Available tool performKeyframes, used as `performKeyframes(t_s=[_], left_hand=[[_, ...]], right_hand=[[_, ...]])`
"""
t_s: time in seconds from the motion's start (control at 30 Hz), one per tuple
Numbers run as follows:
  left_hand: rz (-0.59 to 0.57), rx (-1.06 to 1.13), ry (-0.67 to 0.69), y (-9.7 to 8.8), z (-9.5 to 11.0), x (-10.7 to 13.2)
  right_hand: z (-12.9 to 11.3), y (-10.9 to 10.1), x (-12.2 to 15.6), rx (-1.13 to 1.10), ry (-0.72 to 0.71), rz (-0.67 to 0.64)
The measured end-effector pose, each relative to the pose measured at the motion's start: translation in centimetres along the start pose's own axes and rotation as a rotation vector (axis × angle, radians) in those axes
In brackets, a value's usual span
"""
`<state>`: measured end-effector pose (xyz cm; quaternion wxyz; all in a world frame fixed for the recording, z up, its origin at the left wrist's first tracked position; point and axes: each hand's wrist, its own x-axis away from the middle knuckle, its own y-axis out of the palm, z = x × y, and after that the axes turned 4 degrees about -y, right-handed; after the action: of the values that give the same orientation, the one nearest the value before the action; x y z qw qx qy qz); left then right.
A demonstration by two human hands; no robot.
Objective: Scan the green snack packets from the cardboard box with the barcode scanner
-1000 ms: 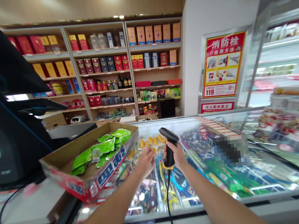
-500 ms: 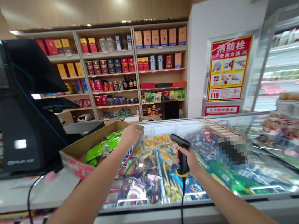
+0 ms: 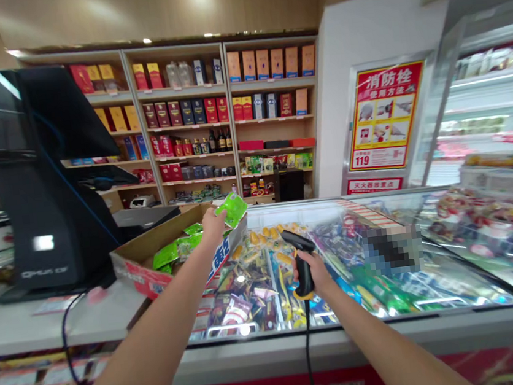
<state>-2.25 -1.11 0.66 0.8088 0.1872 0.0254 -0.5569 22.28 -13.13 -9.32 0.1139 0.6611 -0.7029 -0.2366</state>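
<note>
My left hand (image 3: 214,223) pinches a small bright green packet (image 3: 233,210) by its left side, raised over the right end of an open cardboard box (image 3: 142,278). Several more green packets (image 3: 167,254) lie inside that box. My right hand (image 3: 315,270) is wrapped round the handle of a black barcode scanner (image 3: 303,273) with yellow trim. The scanner's head points up and to the left, and its black cable (image 3: 309,353) hangs down past the counter front. Both hands are above the glass top of a chest freezer (image 3: 262,326).
A black cash register screen (image 3: 67,115) stands on the white counter (image 3: 99,318) at left, its cable hanging over the edge. Wrapped ice creams (image 3: 236,300) fill the freezer. Shelves of boxed bottles (image 3: 187,112) line the back wall, and a red fire-hydrant poster (image 3: 384,117) hangs at right.
My left hand has come up out of the box with a green packet, now in plain sight. The scanner stays in my right hand, and the view has shifted slightly.
</note>
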Motion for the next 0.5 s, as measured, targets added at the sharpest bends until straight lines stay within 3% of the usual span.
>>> performKeyframes(t_s=[0.07,0.13,0.27,0.37,0.5], left_hand=[[-0.051,0.188,-0.066,0.6,-2.1,2.5],[-0.084,0.308,-0.049,1.1,-5.1,4.8],[-0.077,0.322,-0.041,1.2,-10.3,7.1],[-0.065,0.192,0.046,0.6,-11.6,6.6],[0.022,-0.055,0.209,-0.4,-11.3,5.9]], right_hand=[[-0.1,0.4,-0.2,0.002,0.010,-0.032],[-0.4,0.9,-0.8,0.017,0.001,-0.067],[-0.8,1.9,-2.4,0.104,-0.045,-0.162],[-0.9,2.0,-3.7,0.238,-0.055,-0.293],[-1.0,0.8,-4.2,0.407,-0.121,-0.411]])
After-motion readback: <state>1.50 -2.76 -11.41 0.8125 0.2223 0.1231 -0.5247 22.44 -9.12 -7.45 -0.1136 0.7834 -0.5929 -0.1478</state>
